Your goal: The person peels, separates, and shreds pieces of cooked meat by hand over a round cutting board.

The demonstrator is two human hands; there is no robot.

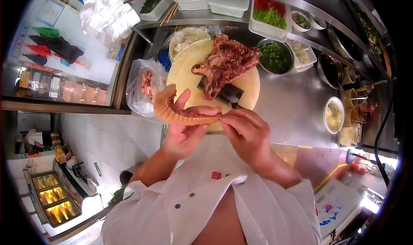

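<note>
A long, curved, ridged piece of pale brown meat [165,109] is held up over the near edge of a round yellowish board [185,79]. My left hand [186,135] supports it from below, fingers wrapped round its middle. My right hand [246,131] pinches its right end between thumb and fingers. Beyond my hands, a large heap of dark red cooked meat [228,62] lies on the board. Partly under this heap is a dark cleaver blade [232,93], its handle end close to my right hand.
Left of the board is a clear plastic bag [137,88] with meat pieces. A metal bowl of chopped greens [275,56] stands right of it. White tubs [270,29] line the back, and a white bowl [334,115] sits at the right. A person [41,138] is far left.
</note>
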